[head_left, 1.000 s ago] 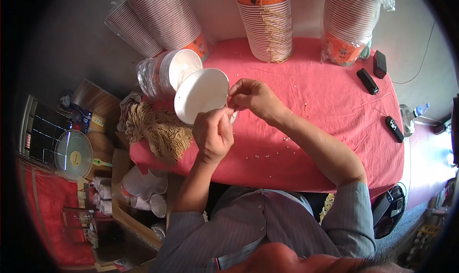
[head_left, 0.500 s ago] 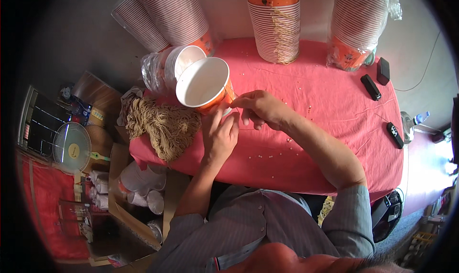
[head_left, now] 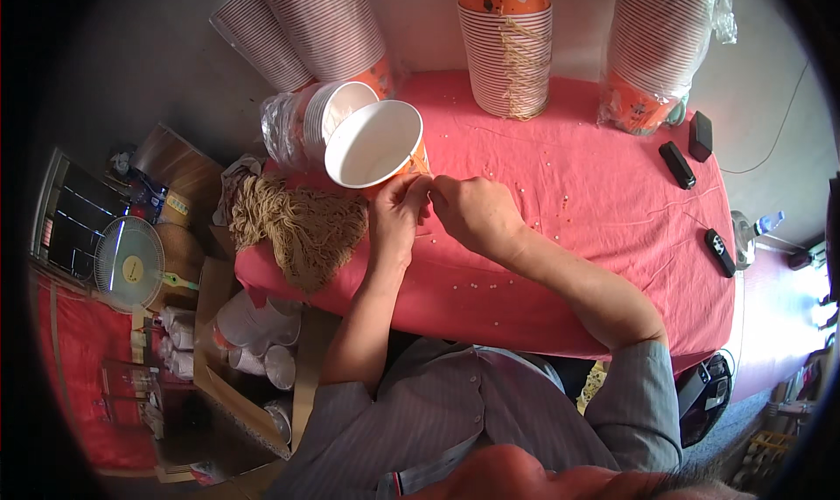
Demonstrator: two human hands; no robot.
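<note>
A paper bucket (head_left: 372, 150), white inside and orange outside, tilts with its mouth toward me. Close by its lower right side are both my hands, fingertips almost meeting. A thin tan cord (head_left: 419, 160) shows at the bucket's side and runs down to my fingers, which hide most of it. My left hand (head_left: 395, 220) is closed, thumb and fingers pinched on the cord against the bucket. Curled with the thumb pressed in, my right hand (head_left: 483, 216) pinches the cord too. To the left lies a heap of tan cords (head_left: 302, 229).
Nested buckets in plastic (head_left: 315, 119) lie behind the bucket. Tall bucket stacks (head_left: 506, 62) stand at the red-covered table's (head_left: 612, 264) back. Small white beads (head_left: 477, 286) are scattered about. Black devices (head_left: 676, 165) lie at right; a cardboard box (head_left: 236, 395) with cups stands lower left.
My hands have drawn together at the bucket's side, and the fingers, looser before, are now pinched tight. The right hand is more curled. The bucket has shifted up slightly.
</note>
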